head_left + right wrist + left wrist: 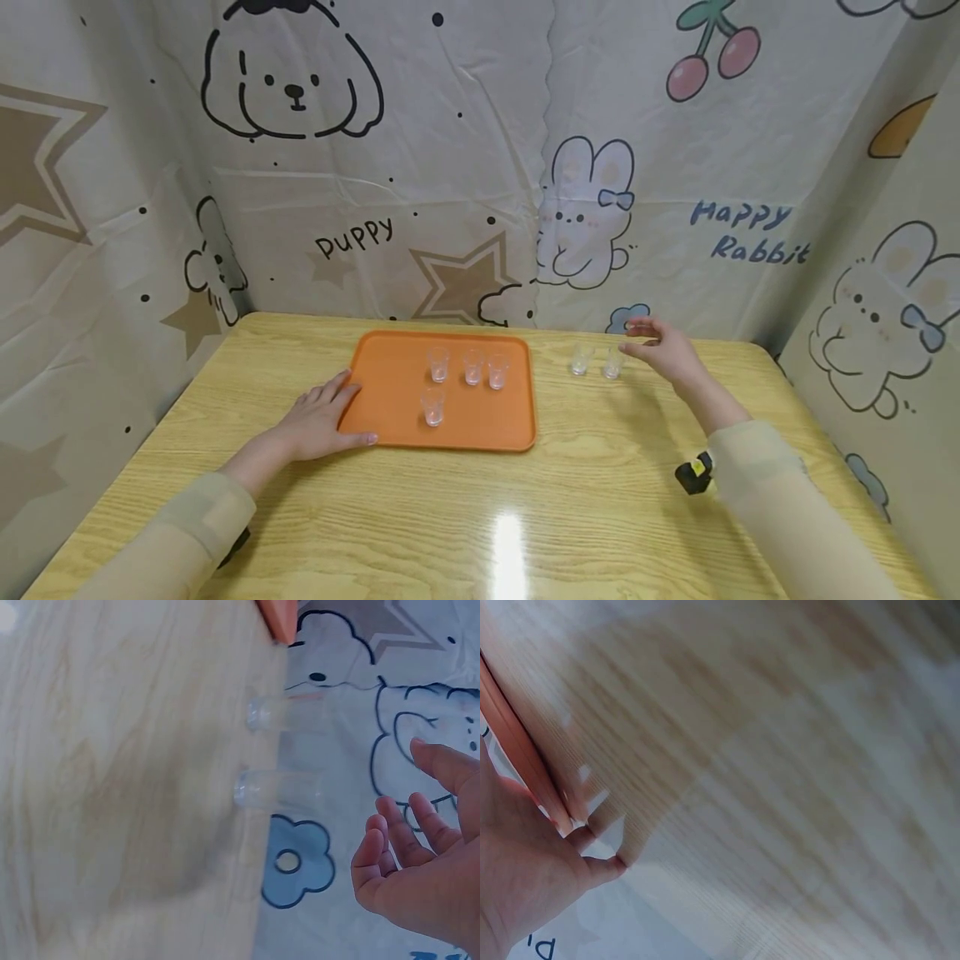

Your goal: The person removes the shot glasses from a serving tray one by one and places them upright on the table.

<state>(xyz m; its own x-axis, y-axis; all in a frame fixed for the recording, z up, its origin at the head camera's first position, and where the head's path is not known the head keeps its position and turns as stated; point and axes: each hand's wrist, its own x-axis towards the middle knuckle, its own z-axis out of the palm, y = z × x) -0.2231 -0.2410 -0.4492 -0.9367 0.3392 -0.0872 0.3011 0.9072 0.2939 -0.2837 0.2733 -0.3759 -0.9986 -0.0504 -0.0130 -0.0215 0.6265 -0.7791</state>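
An orange tray point(390, 392) lies on the table with several small clear shot glasses standing on it; one glass point(432, 408) is nearer the front than the others. My left hand point(318, 417) rests at the tray's left edge, fingers spread and the thumb by its front left corner. To the right of the tray stand two more clear glasses, a left one point(580, 361) and a right one point(612, 364). Just above and right of the right one is my right hand point(663, 354). In the right wrist view its fingers point(405, 840) are loosely bent, apart from both glasses, holding nothing.
The wooden table point(420, 508) ends at a printed cloth backdrop point(465, 167), which also hangs at both sides. A black device point(693, 473) with a yellow mark sits at the right wrist.
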